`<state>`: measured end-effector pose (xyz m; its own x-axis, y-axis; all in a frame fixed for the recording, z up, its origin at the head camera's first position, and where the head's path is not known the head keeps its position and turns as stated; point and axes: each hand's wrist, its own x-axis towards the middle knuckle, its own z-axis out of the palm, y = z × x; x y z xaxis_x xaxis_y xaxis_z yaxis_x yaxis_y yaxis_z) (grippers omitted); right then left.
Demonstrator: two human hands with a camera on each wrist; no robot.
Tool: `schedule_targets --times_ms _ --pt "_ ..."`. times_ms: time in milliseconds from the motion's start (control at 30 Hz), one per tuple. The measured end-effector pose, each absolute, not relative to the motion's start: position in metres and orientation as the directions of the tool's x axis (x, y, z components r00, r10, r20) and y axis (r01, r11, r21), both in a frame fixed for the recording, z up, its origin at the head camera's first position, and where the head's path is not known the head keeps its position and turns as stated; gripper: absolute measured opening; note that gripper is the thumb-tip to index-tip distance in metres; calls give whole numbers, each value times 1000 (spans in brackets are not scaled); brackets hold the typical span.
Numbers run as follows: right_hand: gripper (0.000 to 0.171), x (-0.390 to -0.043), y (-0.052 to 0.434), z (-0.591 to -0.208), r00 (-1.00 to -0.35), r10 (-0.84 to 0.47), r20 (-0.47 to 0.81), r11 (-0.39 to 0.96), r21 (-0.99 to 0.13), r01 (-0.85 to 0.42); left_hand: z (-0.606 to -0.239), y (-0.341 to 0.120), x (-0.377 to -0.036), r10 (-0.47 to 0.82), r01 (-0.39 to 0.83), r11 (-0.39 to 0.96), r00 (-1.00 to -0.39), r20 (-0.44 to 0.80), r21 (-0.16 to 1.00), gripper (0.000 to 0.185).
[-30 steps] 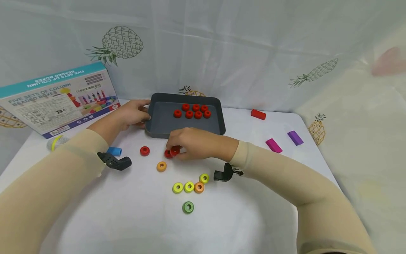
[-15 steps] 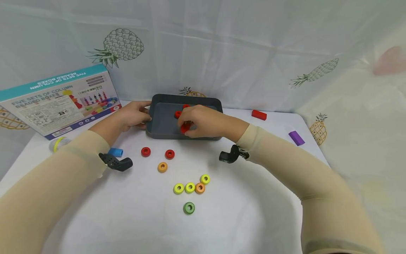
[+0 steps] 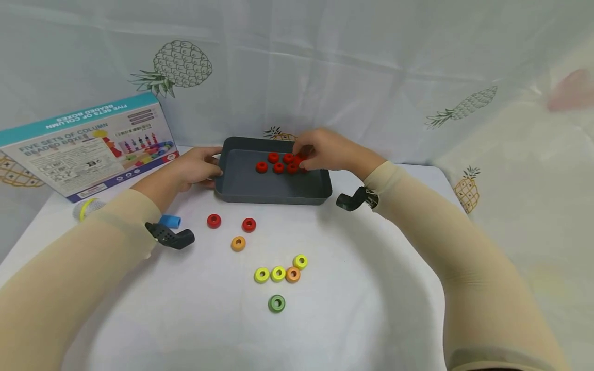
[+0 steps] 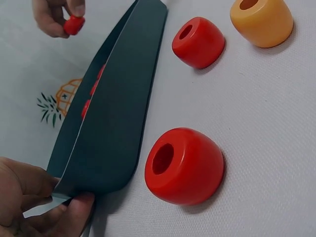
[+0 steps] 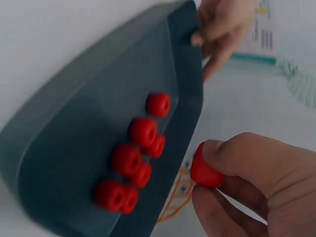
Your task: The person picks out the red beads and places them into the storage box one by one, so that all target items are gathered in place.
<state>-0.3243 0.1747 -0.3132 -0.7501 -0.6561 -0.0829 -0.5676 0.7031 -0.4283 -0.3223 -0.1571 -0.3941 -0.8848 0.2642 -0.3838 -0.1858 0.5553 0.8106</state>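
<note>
left grip (image 3: 192, 167) curled, right grip (image 3: 325, 150) pinching, extended

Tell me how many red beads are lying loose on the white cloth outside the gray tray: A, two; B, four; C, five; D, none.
A: the head view shows just two red beads on the cloth in front of the gray tray; the other loose beads there are orange, yellow or green.
</note>
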Motion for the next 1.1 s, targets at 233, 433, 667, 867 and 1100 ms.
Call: schedule_targets --times_ms 233,433,667,867,1100 --pt "25 -341 196 -324 -770 -631 -94 730 -408 -549 -394 -158 -324 271 -186 551 -882 -385 813 76" --pt "27 -347 201 -335 -760 -632 -152 750 -368 -550 -394 -158 -325 272 -192 546 -880 -390 816 77" --pt "26 -348 194 -351 -731 -643 -228 759 -316 -569 -395 -158 -326 262 -194 554 -883 -391 810 76" --pt "25 -347 190 -361 -721 -634 -280 769 -320 -553 -392 -157 -324 266 -196 548 -881 -392 813 76" --pt "22 -348 191 -357 -719 -653 -235 749 -335 -571 -390 -156 -323 274 -197 547 -876 -396 814 76"
